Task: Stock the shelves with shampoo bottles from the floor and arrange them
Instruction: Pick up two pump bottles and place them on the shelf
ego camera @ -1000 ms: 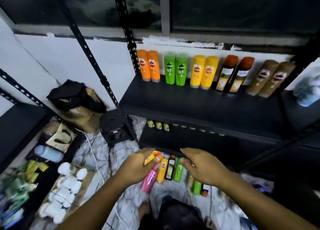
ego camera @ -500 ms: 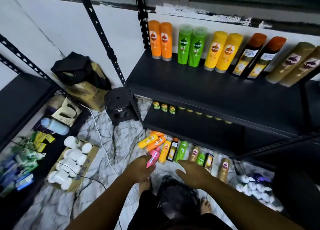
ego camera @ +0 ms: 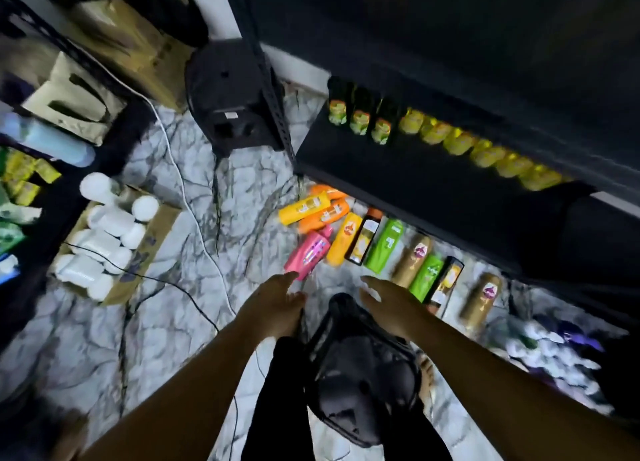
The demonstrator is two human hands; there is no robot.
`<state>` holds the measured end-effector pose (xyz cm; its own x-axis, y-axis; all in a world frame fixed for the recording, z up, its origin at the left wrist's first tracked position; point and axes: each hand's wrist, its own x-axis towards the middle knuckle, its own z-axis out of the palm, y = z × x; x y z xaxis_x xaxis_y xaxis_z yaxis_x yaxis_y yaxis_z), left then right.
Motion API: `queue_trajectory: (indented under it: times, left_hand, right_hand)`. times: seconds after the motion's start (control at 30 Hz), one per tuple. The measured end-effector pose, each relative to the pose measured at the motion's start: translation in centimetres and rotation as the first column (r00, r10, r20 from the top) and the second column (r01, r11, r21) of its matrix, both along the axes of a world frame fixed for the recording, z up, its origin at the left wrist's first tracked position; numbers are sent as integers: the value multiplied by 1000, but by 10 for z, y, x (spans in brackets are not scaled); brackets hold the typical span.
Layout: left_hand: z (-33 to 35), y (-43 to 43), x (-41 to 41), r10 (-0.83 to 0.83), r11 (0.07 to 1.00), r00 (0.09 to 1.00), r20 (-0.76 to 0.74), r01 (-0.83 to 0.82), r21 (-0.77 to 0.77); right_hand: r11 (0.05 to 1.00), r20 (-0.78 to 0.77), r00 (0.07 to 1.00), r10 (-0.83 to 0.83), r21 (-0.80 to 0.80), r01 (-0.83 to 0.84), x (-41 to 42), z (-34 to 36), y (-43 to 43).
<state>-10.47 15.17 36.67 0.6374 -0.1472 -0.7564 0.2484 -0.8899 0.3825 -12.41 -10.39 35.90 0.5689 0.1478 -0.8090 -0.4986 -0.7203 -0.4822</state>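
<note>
Down on the marble floor (ego camera: 194,287), along the front edge of the black lower shelf (ego camera: 398,180), a row of shampoo bottles (ego camera: 367,240) lies flat, none of them lifted yet. Toward the left end of that row lies the pink bottle (ego camera: 309,255). Its long axis slants away from the person and to the right, and its near end points back at the left hand (ego camera: 273,304). That hand reaches out with fingers straight and loose, grasping nothing. Its fingertips (ego camera: 289,277) sit just at the bottle's near end, though the blur hides whether they touch it. Further right, the right hand (ego camera: 394,304) is likewise spread and empty, close to a brown bottle (ego camera: 414,261) and apart from the pink one. The left hand therefore looks the nearer. I judge that a grasp would need its fingers to pass over the pink bottle's body and close across its width rather than along its length.
</note>
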Motion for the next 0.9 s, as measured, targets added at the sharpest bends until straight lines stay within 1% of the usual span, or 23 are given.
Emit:
queue_trajectory:
  times: [0.17, 0.3, 0.37, 0.43, 0.57, 0.7, 0.8, 0.9]
  left_hand:
    - [-152, 15, 27, -9, 1000, 1000, -24, 9, 7]
    - [-269, 23, 46, 38, 999, 999, -9, -38, 1]
    - [-316, 25, 54, 74, 997, 997, -13, -74, -10]
    - [-354, 27, 63, 98, 995, 995, -28, -98, -24]
    - [-408, 32, 72, 137, 986, 990, -27, -139, -87]
    - [-450, 37, 74, 171, 977, 984, -57, -177, -117]
    - [-446, 33, 79, 120, 984, 990, -73, -129, -125]
    - [-446, 37, 78, 123, 979, 990, -71, -133, -157]
  right_hand:
    - [999, -2, 999, -37, 31, 37, 23, -152, 19]
    - [982, 14, 983, -184, 39, 184, 43, -268, 45]
    - [977, 54, 976, -213, 14, 212, 56, -316, 60]
    - [963, 95, 958, -269, 24, 268, 69, -352, 75]
    - [938, 151, 926, -346, 66, 339, 95, -401, 102]
    - [905, 85, 903, -422, -14, 424, 117, -428, 112]
    - [873, 23, 873, -488, 30, 487, 123, -437, 112]
    - [834, -13, 837, -548, 75, 547, 124, -438, 109]
